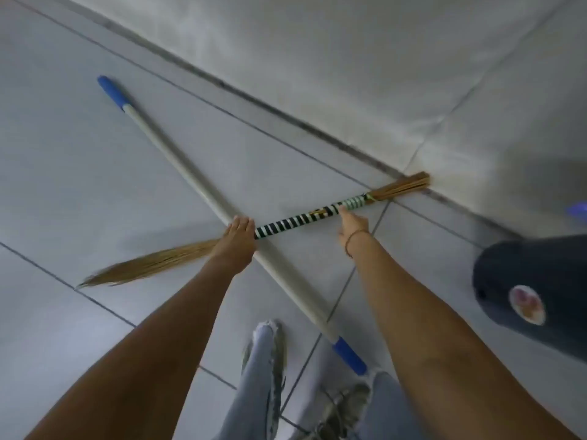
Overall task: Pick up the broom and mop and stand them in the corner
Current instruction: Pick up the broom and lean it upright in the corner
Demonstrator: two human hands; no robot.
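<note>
Floor: grey tiled floor with dark grout lines, meeting a pale wall along a grimy seam that runs diagonally from upper left to lower right.

Broom: a straw broom lies flat on the floor; its handle is wrapped in black, white and green bands, a short tuft of stalks at one end touches the base of the wall, and the long bristle fan points toward the lower left.

Mop: a white pole with a blue grip at each visible end lies flat on the floor and crosses the broom in an X; the crossing sits under my left hand, so I cannot tell which one lies on top. No mop head is in view.

Left hand: my left hand is pressed palm-down over the broom where bands meet bristles, fingers curled over it; whether they close fully around it is hidden from me.

Right hand: my right hand reaches to the banded handle near its green end, fingertips touching it, fingers not wrapped round; a thin bracelet sits on that wrist.

Legs: my pale ripped jeans and worn shoes stand just beside the mop's nearer blue grip.

Right edge: a dark fabric thing with a round patch hangs into view; I cannot identify it. Behind it a small blue shape lies near the wall.
</note>
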